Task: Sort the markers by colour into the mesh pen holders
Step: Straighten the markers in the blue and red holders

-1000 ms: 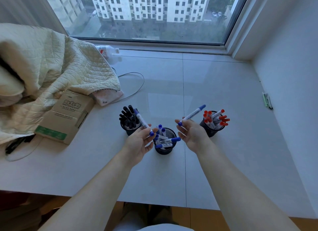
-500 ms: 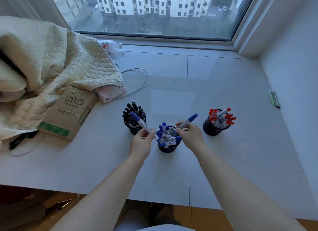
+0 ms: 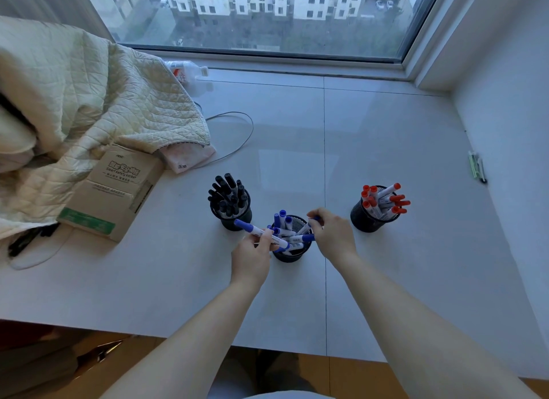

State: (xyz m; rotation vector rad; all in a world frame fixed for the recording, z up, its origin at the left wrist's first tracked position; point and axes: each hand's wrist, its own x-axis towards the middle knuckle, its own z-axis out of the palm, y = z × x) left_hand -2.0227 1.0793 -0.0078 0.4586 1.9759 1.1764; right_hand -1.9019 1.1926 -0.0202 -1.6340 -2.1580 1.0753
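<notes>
left hand (image 3: pixel 251 257) pinching a blue marker (image 3: pixel 261 233), lying tilted over the middle mesh holder (image 3: pixel 289 254) rim | right hand (image 3: pixel 334 235) gripping another blue marker (image 3: pixel 306 227), tip-down inside that holder

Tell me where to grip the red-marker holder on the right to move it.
Grip the red-marker holder around its lower mesh wall, coming from the near side. The red markers fan up and out over its rim toward the right, so a top grasp would hit them; the wall below is bare.
</notes>
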